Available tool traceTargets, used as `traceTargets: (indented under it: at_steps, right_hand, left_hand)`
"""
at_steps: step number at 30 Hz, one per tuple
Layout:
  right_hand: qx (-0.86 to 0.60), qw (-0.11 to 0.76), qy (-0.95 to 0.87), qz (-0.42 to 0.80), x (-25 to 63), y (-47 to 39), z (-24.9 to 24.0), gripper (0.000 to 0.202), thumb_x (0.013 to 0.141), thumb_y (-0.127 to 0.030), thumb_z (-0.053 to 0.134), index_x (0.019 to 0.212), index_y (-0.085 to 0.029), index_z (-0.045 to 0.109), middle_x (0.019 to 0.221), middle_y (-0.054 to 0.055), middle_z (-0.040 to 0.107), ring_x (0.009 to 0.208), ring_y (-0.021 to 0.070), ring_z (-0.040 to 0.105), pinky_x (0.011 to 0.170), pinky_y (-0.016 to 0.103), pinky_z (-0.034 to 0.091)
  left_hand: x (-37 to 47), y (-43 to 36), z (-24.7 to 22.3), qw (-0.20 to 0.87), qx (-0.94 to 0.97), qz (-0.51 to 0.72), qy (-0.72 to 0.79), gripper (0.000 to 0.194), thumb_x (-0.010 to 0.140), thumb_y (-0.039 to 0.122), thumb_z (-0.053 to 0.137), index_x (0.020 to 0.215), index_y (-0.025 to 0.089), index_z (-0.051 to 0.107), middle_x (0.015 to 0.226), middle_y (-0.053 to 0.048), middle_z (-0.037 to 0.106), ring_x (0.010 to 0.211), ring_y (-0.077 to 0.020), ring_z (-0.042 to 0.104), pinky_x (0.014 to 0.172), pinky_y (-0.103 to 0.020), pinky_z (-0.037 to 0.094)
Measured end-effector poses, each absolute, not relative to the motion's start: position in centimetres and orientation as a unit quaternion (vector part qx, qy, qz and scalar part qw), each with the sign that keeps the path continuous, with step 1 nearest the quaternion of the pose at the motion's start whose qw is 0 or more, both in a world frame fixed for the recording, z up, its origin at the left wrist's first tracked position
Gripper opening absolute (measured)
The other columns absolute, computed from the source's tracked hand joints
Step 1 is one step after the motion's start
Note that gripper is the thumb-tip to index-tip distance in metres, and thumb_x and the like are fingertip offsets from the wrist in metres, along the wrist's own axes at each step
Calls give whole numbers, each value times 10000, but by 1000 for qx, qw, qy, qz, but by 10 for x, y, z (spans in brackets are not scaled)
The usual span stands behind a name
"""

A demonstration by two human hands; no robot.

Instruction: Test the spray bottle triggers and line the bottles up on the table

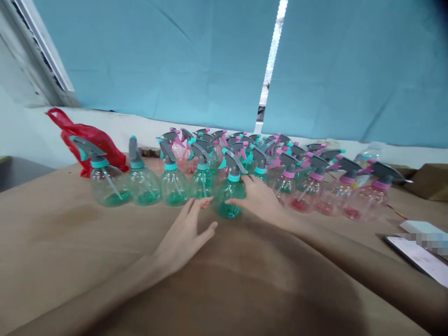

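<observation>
A green spray bottle [227, 198] with a grey trigger head and teal collar stands upright, slightly in front of the row. My right hand [261, 198] grips its right side, thumb across the front and fingers partly hidden behind. To the left, my left hand [185, 233] is open and holds nothing; its fingers reach toward the bottle without closing on it. Another green spray bottle [203, 182] stands just beyond the left fingertips. Several more green bottles [143, 186] line up leftward, and pink spray bottles [331, 196] continue the row to the right.
Behind the front row, more grey-headed spray bottles crowd toward the wall. A red plastic bag [94, 140] sits at the back left of the brown table [70, 256]. At the right lie a phone [416, 256] and a cardboard box [429, 182]. A blue curtain [157, 60] hangs behind.
</observation>
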State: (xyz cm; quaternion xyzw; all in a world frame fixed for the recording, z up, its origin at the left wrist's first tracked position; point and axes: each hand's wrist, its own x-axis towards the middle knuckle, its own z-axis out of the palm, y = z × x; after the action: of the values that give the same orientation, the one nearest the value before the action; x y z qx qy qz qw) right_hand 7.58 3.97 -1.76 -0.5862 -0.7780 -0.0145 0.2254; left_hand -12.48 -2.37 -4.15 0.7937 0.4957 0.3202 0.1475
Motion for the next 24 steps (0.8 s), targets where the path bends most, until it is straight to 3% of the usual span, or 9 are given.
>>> traceTargets:
  at_steps: [4, 11, 16, 20, 24]
  right_hand:
    - [-602, 215, -769, -14, 71, 50, -14, 587, 709, -524, 685, 1139, -162, 516, 1094, 143, 634, 1043, 345, 596, 770, 441, 502]
    - [-624, 202, -755, 3, 65, 62, -9, 596, 727, -494, 688, 1166, -134, 509, 1126, 169, 639, 969, 364, 641, 724, 443, 512]
    - [-622, 211, -754, 20, 63, 67, -9, 645, 735, -452, 692, 1233, -103, 479, 1116, 181, 653, 969, 380, 642, 738, 476, 512]
    - [-607, 227, -760, 39, 73, 59, -9, 716, 757, -522, 646, 1308, -113, 444, 1099, 160, 674, 994, 354, 639, 764, 448, 512]
    - [-579, 292, -761, 15, 107, 40, -12, 519, 818, -489, 587, 1230, -177, 539, 1124, 104, 679, 1007, 305, 641, 797, 414, 498]
  left_hand:
    - [-129, -25, -47, 184, 783, 322, 499, 286, 887, 273, 485, 1170, 249, 456, 1124, -58, 528, 1054, -243, 558, 857, -421, 505]
    - [-127, -23, -49, 202, 780, 312, 504, 273, 882, 251, 485, 1153, 235, 453, 1038, -51, 545, 921, -204, 586, 725, -342, 519]
    - [-118, -18, -45, 203, 781, 291, 515, 303, 875, 261, 487, 1174, 226, 451, 1009, -46, 577, 813, -188, 614, 695, -334, 508]
    - [-109, -14, -44, 206, 782, 282, 516, 314, 881, 270, 475, 1189, 213, 448, 1002, -51, 587, 776, -184, 613, 702, -345, 498]
    - [-104, -6, -48, 216, 790, 279, 501, 325, 889, 281, 468, 1207, 219, 433, 1005, -50, 577, 779, -180, 607, 719, -352, 491]
